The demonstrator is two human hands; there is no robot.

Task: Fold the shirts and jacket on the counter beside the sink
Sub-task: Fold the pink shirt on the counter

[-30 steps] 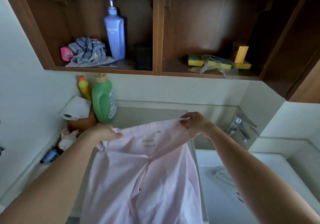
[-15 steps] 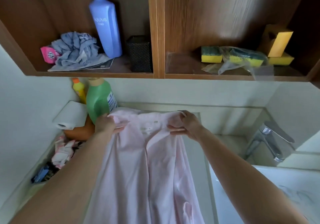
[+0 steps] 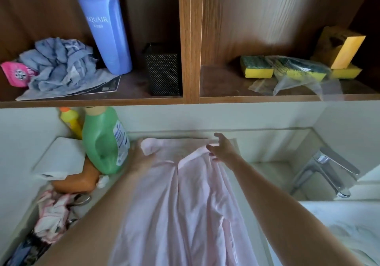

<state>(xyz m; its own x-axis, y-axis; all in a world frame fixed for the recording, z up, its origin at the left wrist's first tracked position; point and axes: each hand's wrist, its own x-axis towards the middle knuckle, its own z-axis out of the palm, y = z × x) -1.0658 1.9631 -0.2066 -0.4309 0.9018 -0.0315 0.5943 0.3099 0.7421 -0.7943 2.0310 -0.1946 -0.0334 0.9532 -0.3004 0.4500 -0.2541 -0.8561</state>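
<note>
On the counter [image 3: 114, 186], pink shirt [image 3: 185, 204] is spread out, left hand [image 3: 141, 158] is set at its bunched shoulder, grip unclear, right hand [image 3: 223, 150] is released, fingers [image 3: 218, 136] splayed.

The counter [image 3: 267, 167] is carrying a pink shirt [image 3: 185, 204] spread lengthwise down its middle, while a green bottle [image 3: 104, 140], a yellow bottle [image 3: 71, 121], a paper roll [image 3: 59, 158] and a crumpled rag [image 3: 53, 210] are sitting crowded at its left end. The shelf [image 3: 133, 89] above is holding a blue bottle [image 3: 104, 29], a grey cloth [image 3: 57, 64] and a mesh box [image 3: 162, 70] in its left bay, and sponges [image 3: 257, 67] in its right.
</note>
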